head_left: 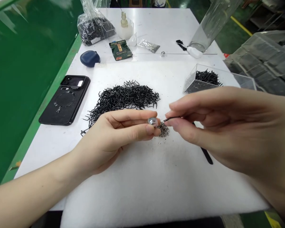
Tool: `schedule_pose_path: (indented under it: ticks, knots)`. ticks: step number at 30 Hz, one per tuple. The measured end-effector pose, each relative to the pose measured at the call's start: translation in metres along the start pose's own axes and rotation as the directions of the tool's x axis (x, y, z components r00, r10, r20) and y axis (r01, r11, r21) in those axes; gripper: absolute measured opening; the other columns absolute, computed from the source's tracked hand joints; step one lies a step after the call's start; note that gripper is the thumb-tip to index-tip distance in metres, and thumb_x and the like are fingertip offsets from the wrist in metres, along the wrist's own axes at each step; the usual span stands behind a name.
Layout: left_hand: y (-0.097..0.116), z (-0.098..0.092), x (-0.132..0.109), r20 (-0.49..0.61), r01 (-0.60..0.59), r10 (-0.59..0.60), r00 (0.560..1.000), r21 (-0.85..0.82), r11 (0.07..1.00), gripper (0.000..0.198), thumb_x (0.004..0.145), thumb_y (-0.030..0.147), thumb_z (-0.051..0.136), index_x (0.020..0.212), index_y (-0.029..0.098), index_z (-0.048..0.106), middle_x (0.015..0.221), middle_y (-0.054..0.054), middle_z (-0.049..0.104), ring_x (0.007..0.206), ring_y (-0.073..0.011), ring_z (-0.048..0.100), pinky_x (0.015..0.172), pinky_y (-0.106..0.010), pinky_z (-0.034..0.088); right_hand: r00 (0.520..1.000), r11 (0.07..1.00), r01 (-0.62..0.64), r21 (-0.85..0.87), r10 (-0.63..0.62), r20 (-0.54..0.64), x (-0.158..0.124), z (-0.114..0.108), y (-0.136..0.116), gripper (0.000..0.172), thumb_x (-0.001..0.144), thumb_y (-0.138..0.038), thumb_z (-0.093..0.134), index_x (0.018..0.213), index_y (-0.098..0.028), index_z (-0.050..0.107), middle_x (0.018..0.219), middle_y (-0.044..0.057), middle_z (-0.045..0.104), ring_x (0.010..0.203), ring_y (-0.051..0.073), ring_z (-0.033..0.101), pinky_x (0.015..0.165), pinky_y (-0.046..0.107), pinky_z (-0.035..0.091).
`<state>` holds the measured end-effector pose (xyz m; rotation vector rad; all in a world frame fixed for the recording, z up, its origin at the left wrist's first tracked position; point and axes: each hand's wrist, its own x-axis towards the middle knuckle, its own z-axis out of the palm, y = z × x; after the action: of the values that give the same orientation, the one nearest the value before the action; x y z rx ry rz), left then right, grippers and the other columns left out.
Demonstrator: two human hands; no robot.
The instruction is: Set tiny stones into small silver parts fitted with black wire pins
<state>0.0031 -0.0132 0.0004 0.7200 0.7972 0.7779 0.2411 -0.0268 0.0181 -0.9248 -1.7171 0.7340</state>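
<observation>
Silver metal marks the work point: a small faceted metal piece (153, 120) is held between the thumb and forefinger of the left hand (111, 139), with the remaining fingers curled loosely beneath. The right hand (218, 133) is nearly closed, its thumb and forefinger pinching a thin black wire piece (172, 119) with the tip directed at the silver piece. Whether the two touch cannot be determined, as the fingertips crowd the junction.

For a part this fine, keep both pinches short and close to the tips, with the fingertips of the two hands near each other, so that neither piece can pivot. Directly below lies a small heap of dark granular material (163, 130), which any dropped piece could enter.

Clearances: a long arc of bent black wire pieces (125, 98) lies just behind the left hand, and a black rod (207, 155) runs beneath the right hand. Further back on the right sits a transparent acrylic tray (199, 81) holding more black pieces. Both hands work over a white foam pad (142, 186), which extends toward the person. To the left, a phone in a black case (65, 101) lies near the white table's (42, 148) green-edged side.
</observation>
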Motion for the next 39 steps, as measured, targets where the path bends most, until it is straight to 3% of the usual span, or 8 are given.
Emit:
schedule_pose_path:
  ticks: [4,13,17,20,29,34,39]
  knots:
    - [-0.0001,-0.0008,-0.0013,0.022,0.014,-0.013,1.000,-0.030,0.999,0.019,0.094,0.009,0.106,0.100,0.026,0.100,0.095,0.003,0.098,0.091,-0.0110,0.095,0.085,-0.009,0.073,0.999,0.999,-0.048,-0.018,0.047,-0.022,-0.0009,0.0014,-0.0044,0.044,0.091,0.010,0.091,0.098,-0.033,0.084,0.096,-0.008,0.093,0.086,0.018,0.094,0.082,0.027,0.084]
    - [-0.0006,0.0038,-0.0004,0.029,0.007,-0.005,1.000,-0.049,0.999,0.017,0.094,0.009,0.106,0.098,0.025,0.101,0.096,0.004,0.098,0.092,-0.0095,0.094,0.088,-0.008,0.072,0.998,0.997,0.001,-0.072,-0.005,-0.057,-0.0058,0.0013,-0.0041,0.044,0.087,0.004,0.093,0.106,-0.033,0.080,0.101,-0.006,0.090,0.091,0.019,0.094,0.083,0.024,0.083]
    - [0.0011,0.0048,-0.0014,0.001,0.017,-0.017,1.000,-0.033,0.999,0.020,0.086,0.015,0.114,0.096,0.026,0.101,0.096,0.005,0.098,0.092,-0.0097,0.093,0.087,-0.007,0.071,0.998,0.990,0.001,-0.144,-0.009,-0.056,-0.0086,0.0022,-0.0028,0.048,0.088,0.003,0.096,0.112,-0.033,0.076,0.104,-0.006,0.090,0.092,0.018,0.095,0.077,0.020,0.081]
    - [0.0005,0.0039,-0.0034,-0.006,0.024,-0.024,1.000,-0.003,1.000,0.026,0.082,0.016,0.117,0.098,0.029,0.101,0.099,0.005,0.099,0.095,-0.0103,0.094,0.090,-0.007,0.071,0.997,0.987,0.040,-0.157,-0.049,-0.054,-0.0087,0.0029,-0.0021,0.050,0.087,0.005,0.098,0.112,-0.033,0.075,0.101,-0.006,0.090,0.090,0.020,0.095,0.073,0.022,0.081]
    - [-0.0014,0.0036,-0.0034,-0.005,0.019,-0.019,1.000,0.038,0.999,0.021,0.086,0.026,0.116,0.099,0.032,0.101,0.102,0.006,0.099,0.097,-0.0095,0.093,0.092,-0.008,0.071,0.998,0.976,0.039,-0.212,-0.049,-0.039,-0.0093,0.0025,-0.0028,0.048,0.091,0.004,0.092,0.114,-0.033,0.073,0.101,-0.006,0.092,0.091,0.020,0.096,0.079,0.025,0.083]
    - [-0.0012,0.0038,-0.0044,-0.007,0.024,-0.023,1.000,0.051,0.998,0.025,0.083,0.020,0.116,0.098,0.033,0.102,0.102,0.005,0.099,0.101,-0.0125,0.094,0.094,-0.010,0.072,0.999,0.993,0.001,-0.121,-0.005,-0.033,-0.0089,0.0022,-0.0020,0.040,0.091,-0.003,0.095,0.109,-0.033,0.075,0.099,-0.005,0.092,0.090,0.022,0.096,0.083,0.028,0.085]
    - [-0.0022,0.0025,-0.0048,-0.014,0.014,-0.014,1.000,0.046,0.999,0.026,0.082,0.018,0.116,0.098,0.033,0.102,0.104,0.003,0.099,0.102,-0.0151,0.095,0.097,-0.015,0.073,0.998,0.983,0.054,-0.174,-0.055,-0.002,-0.0092,0.0000,0.0003,0.041,0.090,-0.003,0.093,0.109,-0.034,0.075,0.093,-0.007,0.092,0.086,0.023,0.095,0.084,0.032,0.086]
